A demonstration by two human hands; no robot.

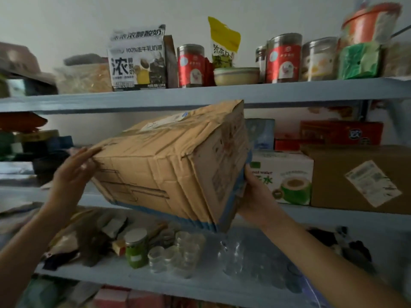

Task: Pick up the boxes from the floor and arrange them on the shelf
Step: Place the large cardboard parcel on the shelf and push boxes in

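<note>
Hands on box point(169, 165), placing step under way. Left hand point(71, 172) lies flat, fingers straight, pressed to the box end farthest from the carton point(287, 178). Right hand point(255, 194) grips the lower corner nearest the carton, thumb on the near edge, fingers hidden behind. Box crumpled, tilted, held up just left of the carton, not yet on the shelf point(333, 215). Next, likely: level it, slide it in beside the carton

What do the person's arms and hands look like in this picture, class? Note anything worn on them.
The left hand and right hand wear no gloves. The left forearm and right forearm are uncovered to the picture's edge: no sleeve, watch or bracelet shows. No ring shows on the fingers in view.
</note>
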